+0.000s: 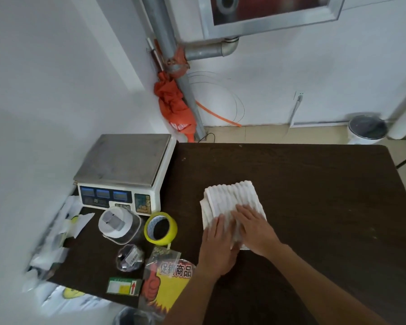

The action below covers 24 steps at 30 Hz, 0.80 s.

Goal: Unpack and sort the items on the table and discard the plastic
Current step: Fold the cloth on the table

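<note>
Scale (124,170) and yellow tape roll (161,228) stand leftward on the tabletop (314,184); the white ribbed cloth (230,198) lies under the flat, straight-fingered left hand (217,247) and right hand (253,228).

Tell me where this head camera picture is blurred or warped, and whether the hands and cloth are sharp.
Head view: the left hand, right hand and white ribbed cloth are sharp. The white packets at the left edge of the table are smeared. Wide-angle distortion slants the grey pipe and the walls. The light is soft and even, with no strong glare.
</note>
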Each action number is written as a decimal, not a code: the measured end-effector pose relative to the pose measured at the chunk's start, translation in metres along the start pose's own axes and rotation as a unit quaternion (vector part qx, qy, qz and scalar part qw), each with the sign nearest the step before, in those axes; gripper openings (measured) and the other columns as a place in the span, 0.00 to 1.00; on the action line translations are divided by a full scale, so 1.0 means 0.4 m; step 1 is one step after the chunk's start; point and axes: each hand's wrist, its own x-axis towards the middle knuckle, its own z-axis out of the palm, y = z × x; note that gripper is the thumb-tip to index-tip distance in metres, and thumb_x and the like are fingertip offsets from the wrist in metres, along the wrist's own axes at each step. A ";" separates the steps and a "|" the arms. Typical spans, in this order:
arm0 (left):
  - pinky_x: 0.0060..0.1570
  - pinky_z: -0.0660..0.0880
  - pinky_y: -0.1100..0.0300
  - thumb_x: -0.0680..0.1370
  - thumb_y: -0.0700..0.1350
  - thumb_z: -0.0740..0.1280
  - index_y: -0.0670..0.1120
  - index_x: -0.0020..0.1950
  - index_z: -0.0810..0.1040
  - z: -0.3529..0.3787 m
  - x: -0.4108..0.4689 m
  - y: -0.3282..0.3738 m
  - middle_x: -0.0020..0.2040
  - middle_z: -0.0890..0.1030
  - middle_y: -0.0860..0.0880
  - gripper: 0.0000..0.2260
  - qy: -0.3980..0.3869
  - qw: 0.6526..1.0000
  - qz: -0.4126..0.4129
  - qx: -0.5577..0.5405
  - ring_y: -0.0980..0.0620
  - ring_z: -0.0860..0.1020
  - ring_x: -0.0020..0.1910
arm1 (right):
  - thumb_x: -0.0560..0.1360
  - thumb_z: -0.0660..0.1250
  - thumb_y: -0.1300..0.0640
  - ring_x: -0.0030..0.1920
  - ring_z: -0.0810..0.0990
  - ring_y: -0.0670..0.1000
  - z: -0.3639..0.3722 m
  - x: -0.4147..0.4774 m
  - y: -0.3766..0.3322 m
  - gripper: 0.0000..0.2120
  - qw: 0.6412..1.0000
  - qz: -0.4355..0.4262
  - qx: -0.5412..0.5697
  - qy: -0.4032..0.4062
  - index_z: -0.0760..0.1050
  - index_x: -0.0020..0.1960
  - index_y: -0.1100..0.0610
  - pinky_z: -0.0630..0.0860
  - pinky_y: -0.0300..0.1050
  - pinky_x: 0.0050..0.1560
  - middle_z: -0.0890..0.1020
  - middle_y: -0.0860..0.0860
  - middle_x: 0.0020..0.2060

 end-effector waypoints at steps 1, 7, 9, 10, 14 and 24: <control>0.77 0.49 0.46 0.82 0.61 0.52 0.52 0.82 0.46 0.004 -0.006 -0.008 0.83 0.49 0.46 0.31 0.005 1.000 -0.005 -0.004 0.47 0.46 0.81 | 0.84 0.53 0.49 0.80 0.43 0.47 0.002 0.010 -0.005 0.26 1.000 -0.006 0.003 -0.002 0.52 0.81 0.47 0.40 0.47 0.76 0.50 0.46 0.81; 0.67 0.70 0.41 0.78 0.62 0.55 0.51 0.80 0.59 0.014 0.011 -0.051 0.78 0.65 0.44 0.32 0.012 0.999 -0.052 -0.006 0.45 0.65 0.77 | 0.85 0.50 0.48 0.80 0.45 0.48 0.004 0.090 -0.057 0.25 1.000 -0.020 -0.023 0.005 0.52 0.81 0.49 0.38 0.45 0.75 0.52 0.47 0.81; 0.63 0.73 0.40 0.78 0.62 0.54 0.51 0.79 0.60 0.011 0.035 -0.069 0.77 0.67 0.43 0.32 0.015 0.999 -0.051 -0.010 0.44 0.67 0.76 | 0.85 0.49 0.48 0.80 0.45 0.48 0.002 0.122 -0.068 0.25 0.999 -0.014 -0.034 -0.003 0.51 0.81 0.49 0.41 0.47 0.77 0.52 0.47 0.81; 0.62 0.74 0.40 0.78 0.62 0.54 0.51 0.79 0.60 0.011 0.051 -0.081 0.77 0.67 0.43 0.32 0.019 0.998 -0.056 -0.017 0.44 0.68 0.75 | 0.85 0.50 0.47 0.80 0.45 0.48 0.001 0.138 -0.072 0.26 0.999 -0.013 -0.038 -0.002 0.51 0.81 0.49 0.42 0.48 0.78 0.52 0.47 0.81; 0.68 0.68 0.36 0.79 0.62 0.53 0.52 0.81 0.51 -0.007 0.111 -0.139 0.81 0.57 0.43 0.33 0.013 0.998 -0.044 -0.043 0.44 0.57 0.80 | 0.84 0.48 0.45 0.80 0.44 0.48 -0.006 0.207 -0.093 0.27 0.999 0.002 -0.046 0.010 0.51 0.81 0.49 0.39 0.49 0.77 0.51 0.47 0.81; 0.77 0.48 0.40 0.81 0.66 0.50 0.55 0.81 0.36 -0.071 0.298 -0.230 0.82 0.38 0.46 0.35 -0.016 1.000 0.022 -0.011 0.48 0.37 0.80 | 0.78 0.36 0.41 0.79 0.35 0.48 -0.031 0.362 -0.048 0.32 0.997 0.031 -0.075 0.007 0.40 0.81 0.49 0.40 0.54 0.79 0.39 0.47 0.80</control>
